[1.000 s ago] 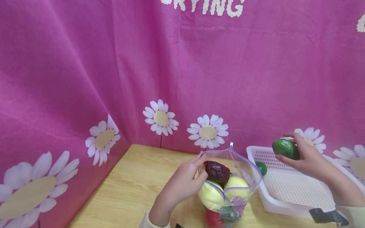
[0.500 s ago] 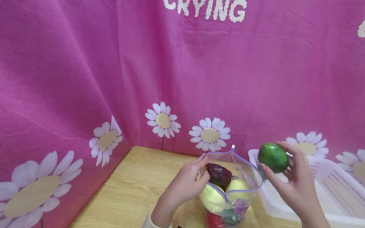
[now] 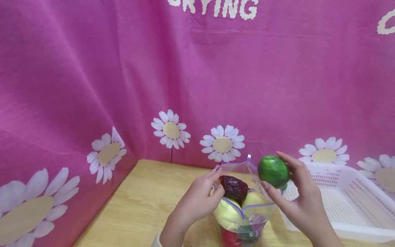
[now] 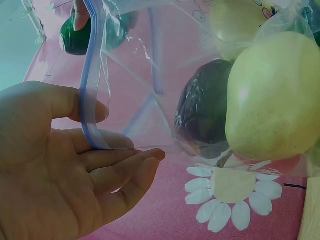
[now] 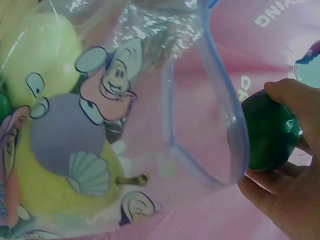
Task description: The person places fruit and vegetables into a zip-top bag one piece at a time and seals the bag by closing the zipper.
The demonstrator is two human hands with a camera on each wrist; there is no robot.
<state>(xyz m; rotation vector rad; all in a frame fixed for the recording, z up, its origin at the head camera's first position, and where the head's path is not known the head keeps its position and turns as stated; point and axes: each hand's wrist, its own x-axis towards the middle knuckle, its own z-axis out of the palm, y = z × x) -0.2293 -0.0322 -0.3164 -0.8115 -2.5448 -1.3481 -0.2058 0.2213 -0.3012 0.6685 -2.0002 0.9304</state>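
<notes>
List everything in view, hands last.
Wooden table: one, tan, foreground
Daisy cloth: one, magenta, behind
Zip bag: one, clear, over table
Pears: two, yellow, bagged
Date-like fruit: one, maroon, bagged
Red fruit: one, red, bagged
Unclear item: one, green, bagged
Basket: one, white, right
Lime-like fruit: one, green, in right hand
Another fruit: one, green, basket's left end
Sleeve: one, cream, left forearm
Left hand: one, bare, on bag's rim
Right hand: one, bare, beside bag

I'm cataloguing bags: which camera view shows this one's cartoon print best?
The right wrist view: the cartoon print sits large in frame, with a face and a shell distinct. The head view shows only a small patch of it; the left wrist view catches just partial outlines near the frame's top.
</notes>
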